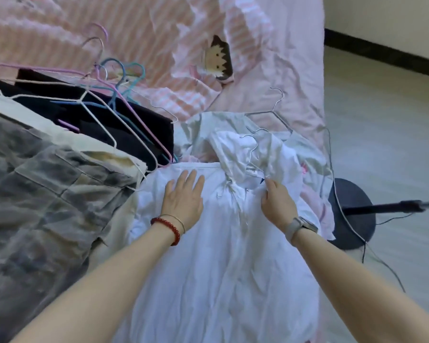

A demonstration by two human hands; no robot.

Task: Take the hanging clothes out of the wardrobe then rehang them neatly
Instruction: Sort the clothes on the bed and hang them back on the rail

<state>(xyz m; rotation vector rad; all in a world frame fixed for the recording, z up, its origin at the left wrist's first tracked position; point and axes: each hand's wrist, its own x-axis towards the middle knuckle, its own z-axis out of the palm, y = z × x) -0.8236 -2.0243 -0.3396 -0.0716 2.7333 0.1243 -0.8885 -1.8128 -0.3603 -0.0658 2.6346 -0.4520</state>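
- A white dress lies spread on the bed, its top end toward the pink bedding and its skirt running down toward the camera.
- The left hand lies flat on the dress's upper left part; its fingers are straight and slightly spread, pressing the cloth.
- The right hand is at the dress's neckline on the right; its fingers are curled and pinch a fold of the white cloth there.
- Between the two hands runs a gathered ridge of the dress.
- Just beyond the right fingers, more pale clothes lie bunched with wire hangers sticking out of them.
- To the left, dark clothes lie under a heap of pink, blue and white hangers.
- Grey trousers lie at the near left, touching the dress's edge.
- A red bead bracelet is on the left wrist, a watch on the right.
- A dark round stand base sits on the floor beside the bed.
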